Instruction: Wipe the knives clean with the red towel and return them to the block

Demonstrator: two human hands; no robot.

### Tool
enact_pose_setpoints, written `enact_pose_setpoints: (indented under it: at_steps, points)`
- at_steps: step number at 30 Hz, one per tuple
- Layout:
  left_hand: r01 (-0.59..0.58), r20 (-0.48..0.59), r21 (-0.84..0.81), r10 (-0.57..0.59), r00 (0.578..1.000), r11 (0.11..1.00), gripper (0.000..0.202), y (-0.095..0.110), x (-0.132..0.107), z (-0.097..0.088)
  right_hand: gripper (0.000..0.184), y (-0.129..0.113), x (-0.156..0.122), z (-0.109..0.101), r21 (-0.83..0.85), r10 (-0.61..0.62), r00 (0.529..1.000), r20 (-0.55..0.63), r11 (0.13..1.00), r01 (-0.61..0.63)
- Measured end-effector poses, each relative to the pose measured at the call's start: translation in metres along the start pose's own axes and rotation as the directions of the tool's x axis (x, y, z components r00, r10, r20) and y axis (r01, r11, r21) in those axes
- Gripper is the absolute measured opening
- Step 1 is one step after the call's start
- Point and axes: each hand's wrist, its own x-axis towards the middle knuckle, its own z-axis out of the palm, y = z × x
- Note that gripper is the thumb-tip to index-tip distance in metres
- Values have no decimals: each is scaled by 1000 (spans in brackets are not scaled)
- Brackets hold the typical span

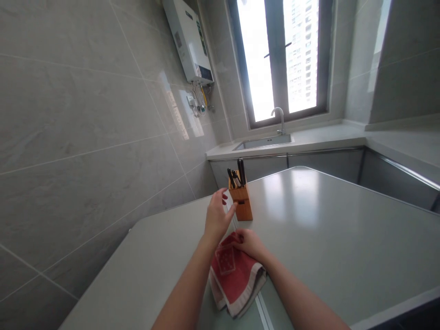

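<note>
- Red hand towel (233, 279): folded loosely with a pale border, lying on the countertop (309, 238) just in front of the knife block. It should handle as light, soft and limp, so it will sag unless taken by a folded edge or a corner.
- Right hand (249, 243): closed over the towel's upper corner, its fingers curled down and apparently gripping the fold.
- Left hand (216, 217): partly open and raised, with the thumb stretched toward the knife block. It holds nothing. The wide, tilted view makes it hard to tell whether the thumb touches the wood or stops just short.
- Knife block (240, 204): upright wooden block on the countertop, near both hands. It should feel stiff and fairly heavy when loaded, and is best held by its body, not by the dark knife handles (240, 172).
- Beyond: a steel sink (263, 143) with a gooseneck faucet (281, 120), a window (278, 55), a wall-mounted water heater (188, 41) and large grey wall tiles (85, 137).
</note>
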Motion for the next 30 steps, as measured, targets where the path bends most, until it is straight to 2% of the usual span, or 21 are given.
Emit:
enact_pose_setpoints:
  at_steps: [3,6,10,14,17,21,23,27,30]
  points:
    - [-27,-29,65,29,999,998,50,21,45,-10,17,-1,0,-2,-16,-5,1000,2,1000,5]
    - [-6,18,167,3,1000,986,58,39,77,-16,16,-2,0,-3,-26,-3,1000,13,1000,3]
    - [28,100,302,-61,993,953,59,58,103,-16,16,-2,0,-3,-41,17,1000,5,999,-17]
    - [17,152,446,-94,984,895,46,65,117,-11,15,-1,-1,-3,-43,18,1000,3,999,-18]
    - [-15,164,491,-75,984,871,41,62,123,-10,15,-1,-1,-3,-43,11,1000,8,999,-11]
    - [-80,162,515,-5,987,854,44,49,126,-12,13,-1,0,-1,-33,11,1000,15,999,-10]
    - [-76,179,522,-22,984,850,46,40,127,-14,12,-1,1,-1,-32,11,1000,18,999,-10]
    - [-31,266,403,-85,960,915,33,24,129,-14,10,0,1,-1,-21,-6,1000,17,1000,6]
    - [3,263,273,-78,962,962,27,14,129,-11,10,0,1,-1,1,-27,1000,12,1000,27]
